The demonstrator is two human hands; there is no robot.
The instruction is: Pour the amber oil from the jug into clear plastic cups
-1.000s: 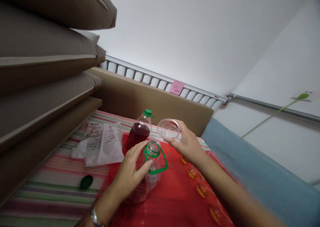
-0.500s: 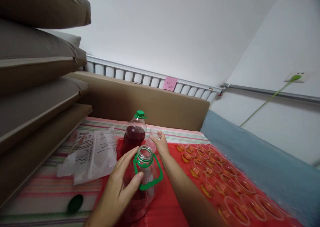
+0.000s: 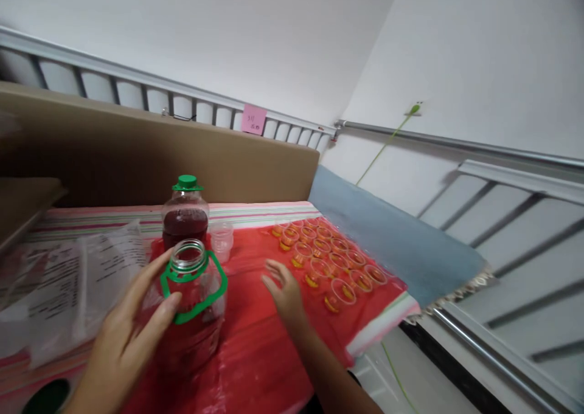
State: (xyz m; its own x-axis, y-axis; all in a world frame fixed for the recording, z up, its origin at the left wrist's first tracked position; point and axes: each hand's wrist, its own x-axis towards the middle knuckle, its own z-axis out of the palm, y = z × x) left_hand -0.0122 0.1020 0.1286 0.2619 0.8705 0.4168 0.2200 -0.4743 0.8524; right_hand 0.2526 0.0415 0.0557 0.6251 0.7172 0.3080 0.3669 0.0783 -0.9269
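Note:
My left hand [image 3: 125, 329] is wrapped around the upper left side of a clear uncapped plastic jug [image 3: 196, 341], its thumb in front near the green carry handle [image 3: 221, 283]. Over the red plastic sheet [image 3: 260, 341], my right hand [image 3: 285, 292] hovers with fingers apart, holding nothing. Behind the jug stands a second one with dark red liquid [image 3: 186, 224] and a green cap. Clear plastic cups, apparently stacked [image 3: 222, 242], sit beside it. To the right of my right hand are several rows of clear cups [image 3: 322, 267] with yellow-orange contents.
A printed clear plastic bag [image 3: 86, 280] lies on the striped cloth at left. Near the bottom left edge is a dark green cap [image 3: 48, 397]. A brown padded board [image 3: 114, 152] closes off the back, and a blue-grey covered surface [image 3: 387, 225] runs along the right.
My right hand has left the clear cups by the jugs and moved toward the filled rows, now empty. My left hand stays on the jug. The view has swung right.

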